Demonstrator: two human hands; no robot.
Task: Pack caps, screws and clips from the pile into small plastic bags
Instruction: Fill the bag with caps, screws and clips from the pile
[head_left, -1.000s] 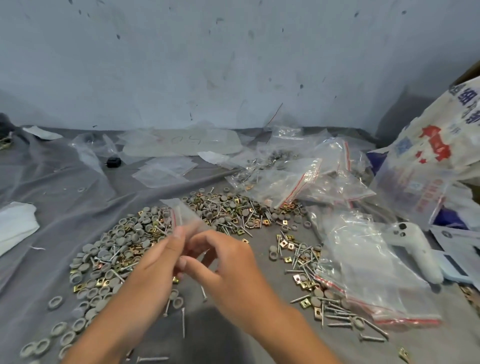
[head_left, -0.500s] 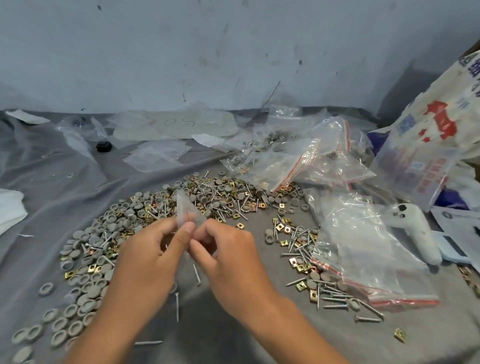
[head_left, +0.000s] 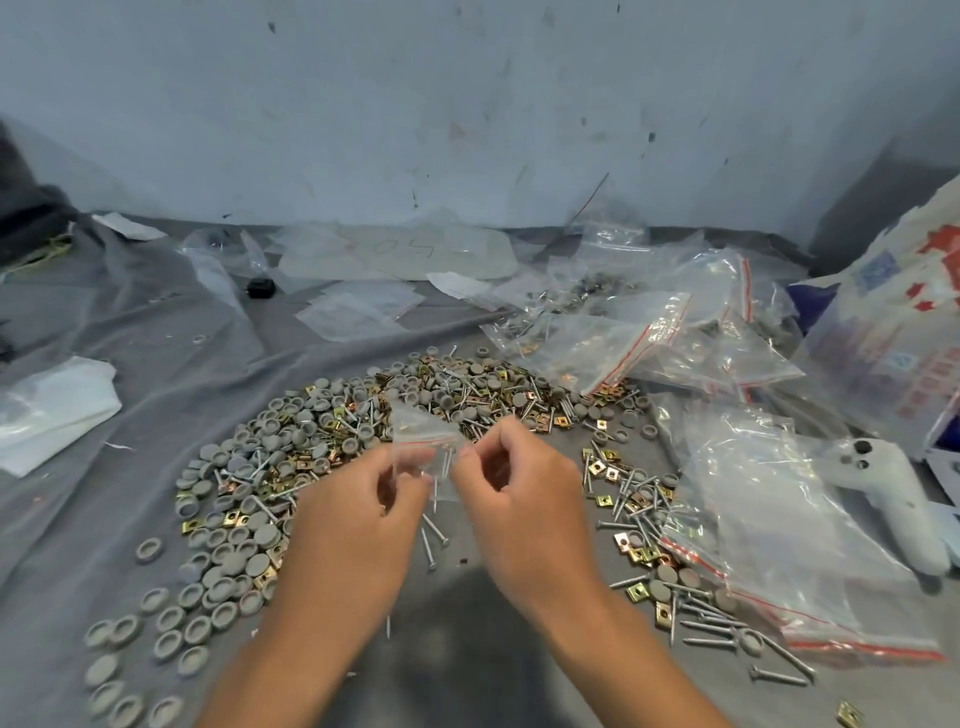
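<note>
Both hands hold one small clear bag (head_left: 426, 441) with a red zip line above the middle of the grey cloth (head_left: 156, 332). The left hand (head_left: 358, 525) and right hand (head_left: 519, 499) each pinch a top corner; what's inside is unclear. The pile (head_left: 322, 452) of caps, screws and clips spreads from nine to three o'clock. Filled bags (head_left: 613, 343) lie at two o'clock. A plastic sheet (head_left: 395, 252) at twelve shows faint red writing, illegible.
</note>
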